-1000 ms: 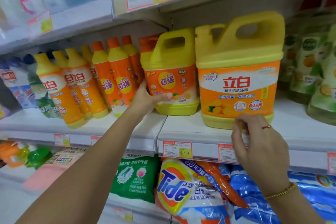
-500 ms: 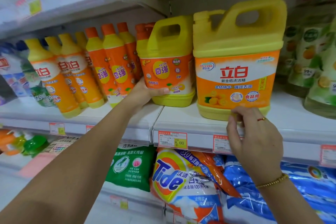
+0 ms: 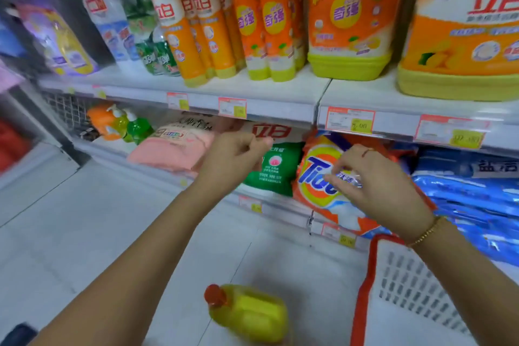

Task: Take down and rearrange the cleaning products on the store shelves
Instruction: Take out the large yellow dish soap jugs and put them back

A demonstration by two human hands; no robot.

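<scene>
My left hand [image 3: 236, 154] hovers with loosely curled fingers, holding nothing, in front of the green detergent bag [image 3: 276, 171] on the lower shelf. Also holding nothing, my right hand [image 3: 376, 179] has bent fingers in front of the orange Tide bag [image 3: 314, 177]; contact with the bag cannot be told. Above them on the upper shelf [image 3: 280, 92] stand the small yellow-orange jug [image 3: 348, 25], the large yellow-orange jug [image 3: 466, 30] and a row of orange dish-soap bottles [image 3: 216, 25]. A yellow jug with a red cap [image 3: 250, 314] lies on the floor below my arms.
A white basket with a red rim [image 3: 407, 275] stands on the floor at lower right. Blue bags [image 3: 471, 194] fill the lower shelf to the right, with pink packs [image 3: 171, 146] and green pump bottles [image 3: 134, 126] to the left. Price tags [image 3: 349, 120] line the shelf edge.
Both hands have left the jugs on the upper shelf and dropped to the lower shelf. The view has tilted down, and the floor, a jug and a basket have appeared.
</scene>
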